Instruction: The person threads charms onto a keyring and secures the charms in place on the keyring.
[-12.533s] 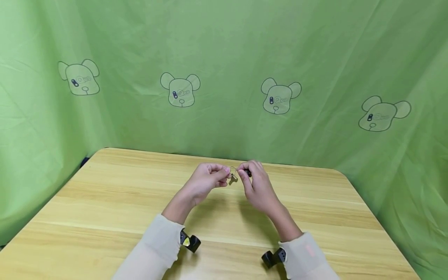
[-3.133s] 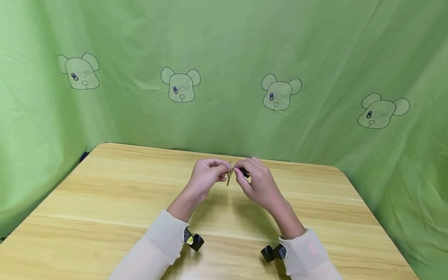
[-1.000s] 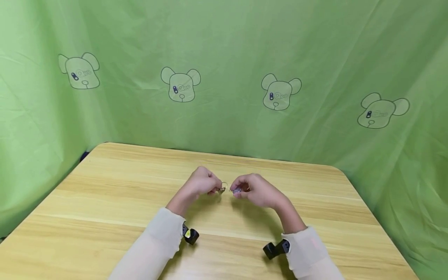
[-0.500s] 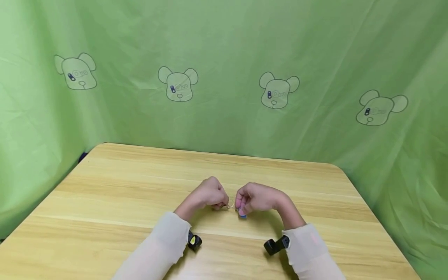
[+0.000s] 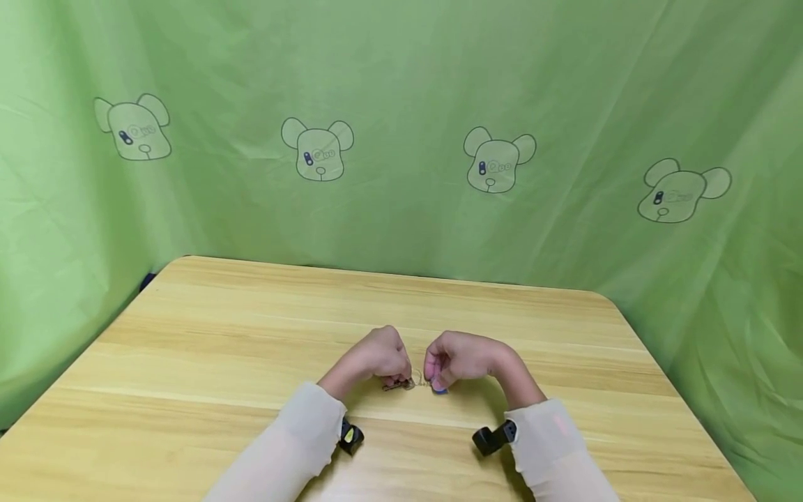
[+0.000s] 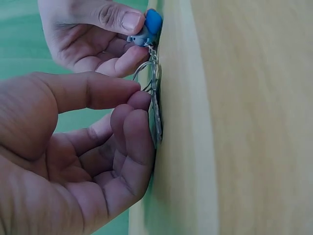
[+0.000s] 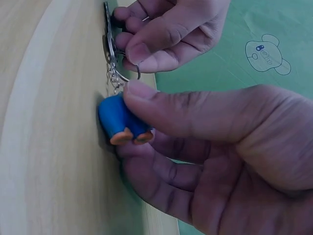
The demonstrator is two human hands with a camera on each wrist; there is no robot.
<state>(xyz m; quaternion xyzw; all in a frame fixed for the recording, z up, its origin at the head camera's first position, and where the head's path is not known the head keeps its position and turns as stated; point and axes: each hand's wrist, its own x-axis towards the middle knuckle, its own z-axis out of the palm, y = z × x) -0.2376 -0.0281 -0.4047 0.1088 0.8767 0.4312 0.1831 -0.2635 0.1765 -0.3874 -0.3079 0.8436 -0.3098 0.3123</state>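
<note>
My left hand [image 5: 385,353] pinches a metal key ring [image 7: 138,73] between thumb and finger, low over the wooden table. Flat metal keys [image 6: 157,110] hang from the ring and lie along the tabletop, partly hidden by the fingers. A short chain [image 7: 113,78] joins the ring to a small figurine charm [image 7: 115,116] with a blue body and orange feet; its grey upper part shows in the left wrist view. Thumb and fingers of my right hand [image 5: 463,357] hold this charm at table level, just right of the left hand.
The light wooden table [image 5: 263,307] reaches back to a green curtain [image 5: 401,230] printed with bear heads, which also closes in both sides. Black wrist cameras [image 5: 492,439] stick out inward from both sleeves.
Both hands have come down and toward me with the keychain, from above the table to its surface. Earlier they held it higher; the keys now lie on the wood.
</note>
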